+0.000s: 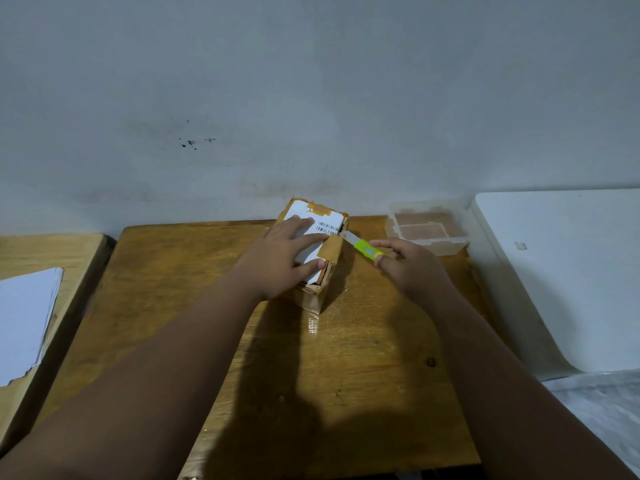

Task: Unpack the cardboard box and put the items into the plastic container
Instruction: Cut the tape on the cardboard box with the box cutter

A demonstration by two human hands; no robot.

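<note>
Forearms: both reach up from the bottom edge, nearest the camera
Left hand (282, 252): fingers (304, 221) spread flat on the top of the cardboard box (313, 251); palm pressing its white label (308, 233)
Right hand (412, 268): fingers pinching a green utility knife (367, 250); blade tip touching the box's edge at 3 o'clock of the lid
Cardboard box: taped, at the desk (277, 358) centre, near the wall
Plastic container (427, 226): clear; at 2 o'clock of the box, apart from it
Papers (24, 320): white; at 9 o'clock, on a neighbouring surface
</note>
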